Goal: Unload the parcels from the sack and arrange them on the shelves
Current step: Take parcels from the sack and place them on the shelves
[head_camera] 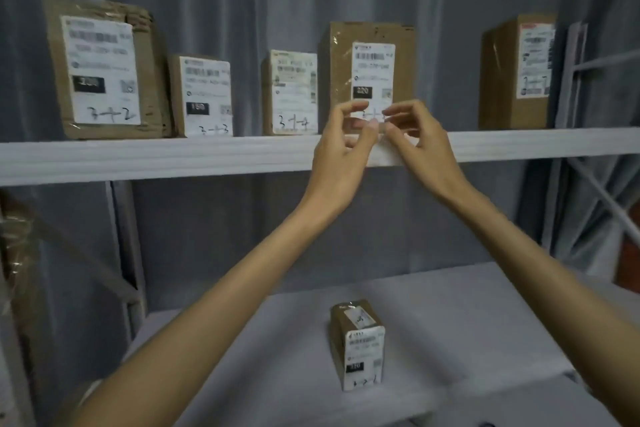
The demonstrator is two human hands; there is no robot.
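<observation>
A brown parcel (367, 55) with a white label stands upright on the upper shelf (173, 158), right of centre. Both my hands are raised in front of its lower edge. My left hand (341, 146) and my right hand (415, 139) have curled, spread fingers, with the fingertips close together over the bottom of the label. Neither hand wraps around the box, and whether the fingertips touch it is unclear. Along the same shelf stand a large parcel (100, 69), two smaller parcels (202, 97) (291, 92) and a far-right parcel (517, 73). The sack is out of view.
One small labelled parcel (358, 345) stands alone on the lower shelf (450, 305) under my arms. A gap separates the handled parcel from the far-right one. A plastic-wrapped brown package (17, 253) sits at the left edge. Grey curtains hang behind, and a metal upright (571, 97) stands at right.
</observation>
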